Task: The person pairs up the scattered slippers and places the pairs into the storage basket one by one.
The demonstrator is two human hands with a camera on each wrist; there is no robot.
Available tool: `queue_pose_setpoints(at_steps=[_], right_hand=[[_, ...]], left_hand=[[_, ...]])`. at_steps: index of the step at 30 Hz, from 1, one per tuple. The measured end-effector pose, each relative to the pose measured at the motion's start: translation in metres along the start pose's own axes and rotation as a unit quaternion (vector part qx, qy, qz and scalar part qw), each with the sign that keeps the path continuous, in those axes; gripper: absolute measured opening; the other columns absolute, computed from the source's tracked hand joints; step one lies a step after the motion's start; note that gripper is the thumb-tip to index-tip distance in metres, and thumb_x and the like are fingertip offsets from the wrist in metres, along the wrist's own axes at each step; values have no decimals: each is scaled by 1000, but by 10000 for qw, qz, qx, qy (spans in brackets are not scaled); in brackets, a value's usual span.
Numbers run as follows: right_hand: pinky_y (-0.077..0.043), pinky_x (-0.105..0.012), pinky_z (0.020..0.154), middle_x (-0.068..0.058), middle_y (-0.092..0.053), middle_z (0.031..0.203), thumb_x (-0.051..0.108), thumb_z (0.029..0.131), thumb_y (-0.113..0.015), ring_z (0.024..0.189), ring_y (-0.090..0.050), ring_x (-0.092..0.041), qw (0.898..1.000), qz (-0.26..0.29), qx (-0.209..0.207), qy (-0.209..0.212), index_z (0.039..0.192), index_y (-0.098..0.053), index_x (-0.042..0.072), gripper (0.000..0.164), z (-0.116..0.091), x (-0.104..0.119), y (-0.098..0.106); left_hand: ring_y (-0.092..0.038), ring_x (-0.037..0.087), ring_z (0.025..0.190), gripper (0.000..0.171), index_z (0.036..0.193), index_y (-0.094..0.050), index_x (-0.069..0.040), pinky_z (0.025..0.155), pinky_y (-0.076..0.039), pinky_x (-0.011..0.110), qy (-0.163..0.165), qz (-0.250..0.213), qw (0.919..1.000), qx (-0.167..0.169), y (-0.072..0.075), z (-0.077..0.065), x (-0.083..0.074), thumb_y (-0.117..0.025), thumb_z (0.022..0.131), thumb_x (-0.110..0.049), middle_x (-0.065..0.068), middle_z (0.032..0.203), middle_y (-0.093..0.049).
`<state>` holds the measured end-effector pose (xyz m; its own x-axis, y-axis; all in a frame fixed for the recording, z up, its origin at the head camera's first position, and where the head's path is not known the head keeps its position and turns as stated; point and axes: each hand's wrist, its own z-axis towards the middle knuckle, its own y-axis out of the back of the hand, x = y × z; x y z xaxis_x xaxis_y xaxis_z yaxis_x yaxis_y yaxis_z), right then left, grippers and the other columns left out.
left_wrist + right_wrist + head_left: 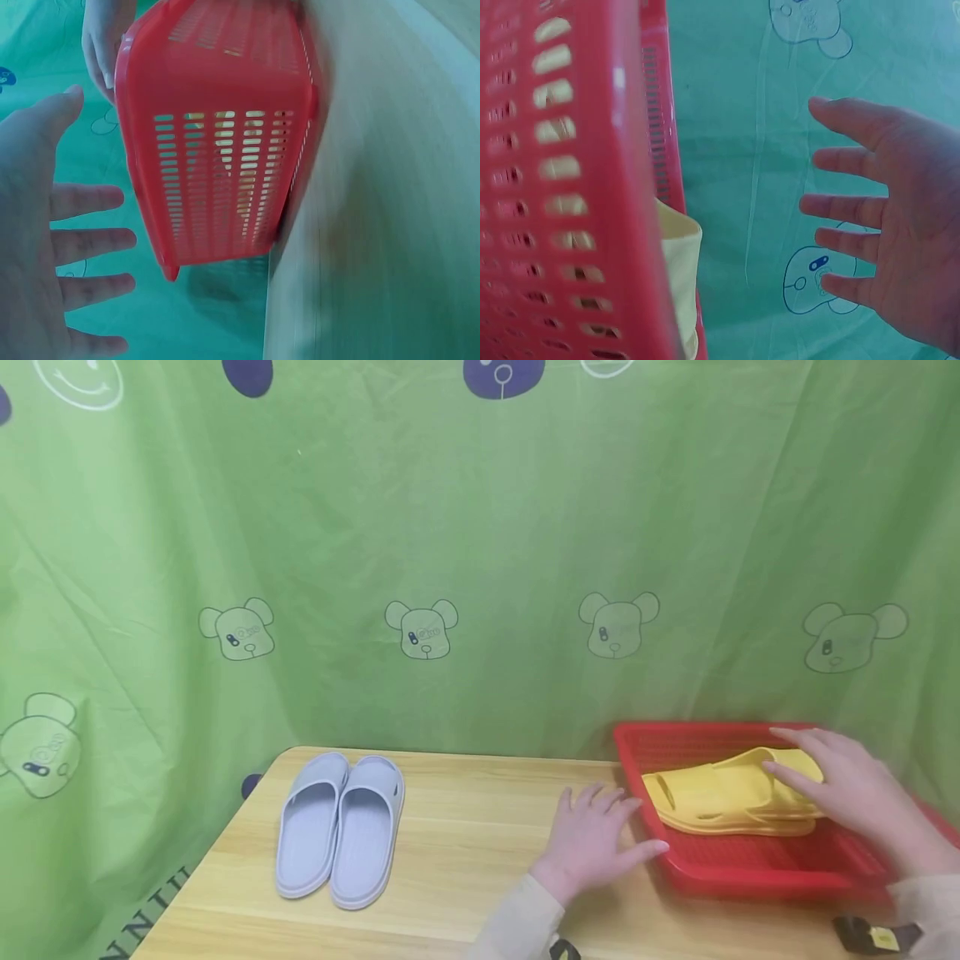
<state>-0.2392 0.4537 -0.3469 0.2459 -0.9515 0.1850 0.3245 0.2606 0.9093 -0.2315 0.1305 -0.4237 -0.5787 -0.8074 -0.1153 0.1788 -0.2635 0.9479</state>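
Note:
Yellow slippers (727, 793) lie in a red plastic basket (757, 887) on the right of the table, one partly over another. My left hand (592, 843), fingers spread, is at the basket's left side, with the thumb overlapping the rim in the head view. In the left wrist view the left hand (37, 240) shows straight fingers and an empty palm beside the slotted basket wall (217, 180). Above the basket's right part, my right hand (862, 789) reaches over the slippers with extended fingers. The right wrist view shows this right hand (900, 217) empty and apart from the basket wall.
A pair of grey-blue slippers (341, 835) stands side by side on the left of the wooden table (480, 827). Behind the table hangs a green curtain (517, 693) with cartoon bear heads. Black straps (873, 935) show near the wrists.

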Motion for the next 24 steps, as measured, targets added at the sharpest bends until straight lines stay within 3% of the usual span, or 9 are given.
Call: queue_pose_setpoints(at_steps=[7,13,24], right_hand=[[-36,-71,83,-30,-52,132,41,91,-65,117,-42,-52,9998,-93,-144,120,138,-48,4,63,-9,17,-9],[-38,-63,87,-28,-55,129,37,90,-68,115,-47,-49,9987,113,-361,347,138,-50,6,60,-14,40,-13],[-41,-64,85,-23,-60,123,37,88,-70,112,-52,-45,9979,155,-383,505,133,-55,10,55,-21,86,-22]], left_hand=[[-56,9,125,61,132,-57,-35,107,-43,44,-208,137,9982,-541,3,-8,15,-27,94,-72,-14,135,-60],[-63,6,115,53,126,-62,-32,101,-47,37,-322,268,9952,-885,8,-18,30,-34,96,-66,-15,124,-67],[-66,9,110,44,123,-64,-29,97,-51,36,-398,442,9919,-1118,26,-42,59,-43,97,-58,-11,119,-70]])
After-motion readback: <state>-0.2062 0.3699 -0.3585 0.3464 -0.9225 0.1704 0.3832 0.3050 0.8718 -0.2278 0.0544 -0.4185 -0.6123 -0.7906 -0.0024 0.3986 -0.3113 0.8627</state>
